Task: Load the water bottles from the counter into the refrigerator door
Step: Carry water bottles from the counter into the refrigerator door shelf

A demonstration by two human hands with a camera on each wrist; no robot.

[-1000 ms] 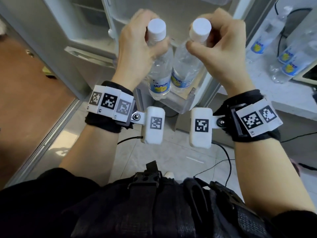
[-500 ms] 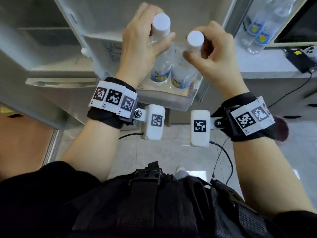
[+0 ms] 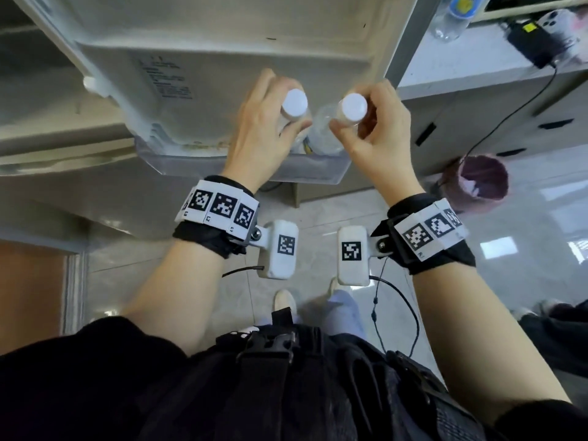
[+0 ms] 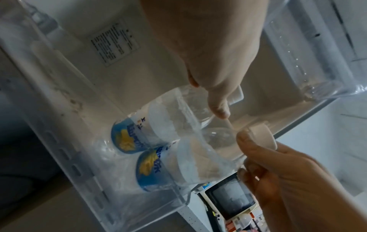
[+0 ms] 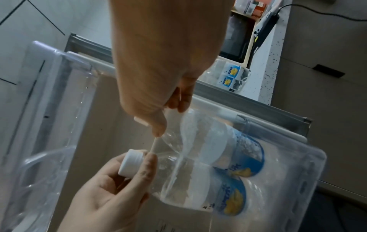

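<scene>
Two clear water bottles with white caps and blue-yellow labels stand side by side inside the clear bottom shelf [image 3: 222, 165] of the open refrigerator door [image 3: 222, 43]. My left hand [image 3: 286, 122] grips the left bottle [image 3: 296, 101] by its neck just under the cap. My right hand [image 3: 351, 120] pinches the right bottle [image 3: 352, 106] at its neck the same way. In the left wrist view the left bottle [image 4: 129, 138] and the right bottle [image 4: 152, 168] have their lower halves down in the shelf. The right wrist view shows both labels, the right bottle [image 5: 246, 157] and the left bottle [image 5: 234, 202], behind the shelf wall.
More water bottles [image 3: 455, 14] lie on the white counter [image 3: 445, 65] to the right, next to a black charger [image 3: 534, 43] with a cable hanging down. A purple waste bin [image 3: 477, 183] stands on the tiled floor. A small oven [image 4: 230, 200] sits on the counter.
Both hands have come down together, lowering the two bottles from above the door shelf into it. The head view has tilted further down.
</scene>
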